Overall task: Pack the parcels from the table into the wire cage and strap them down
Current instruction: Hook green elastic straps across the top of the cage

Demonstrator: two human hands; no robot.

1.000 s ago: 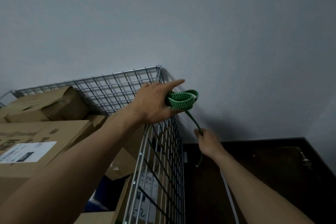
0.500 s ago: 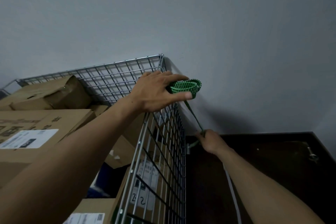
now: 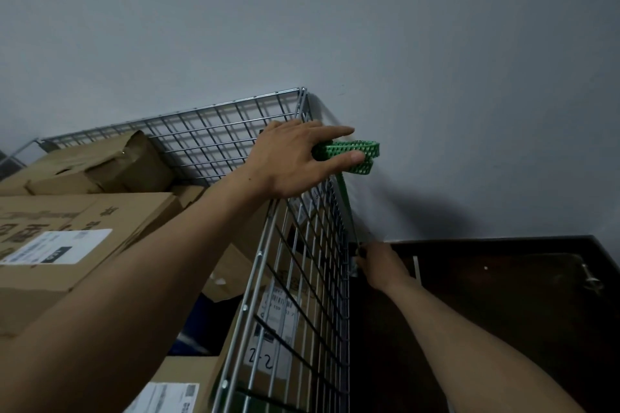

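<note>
A wire cage [image 3: 214,131] stands against the grey wall with several cardboard parcels [image 3: 84,228] stacked inside. My left hand [image 3: 295,161] reaches over the cage's right top rail and holds a coiled bundle of green strap [image 3: 355,154] between thumb and fingers, just outside the mesh. One run of the strap drops along the outside of the cage's right wall to my right hand [image 3: 379,261]. That hand pinches the strap's lower end low at the cage's far right corner. What the lower end is fixed to is hidden.
A dark brown wooden surface [image 3: 503,295] with a small metal handle [image 3: 592,278] lies to the right of the cage. The grey wall [image 3: 436,77] stands right behind the cage. White labels show on several parcels.
My right hand has moved lower along the cage's side, drawing the strap down and taut. My left hand with the coil has stayed at the top rail while the view dipped.
</note>
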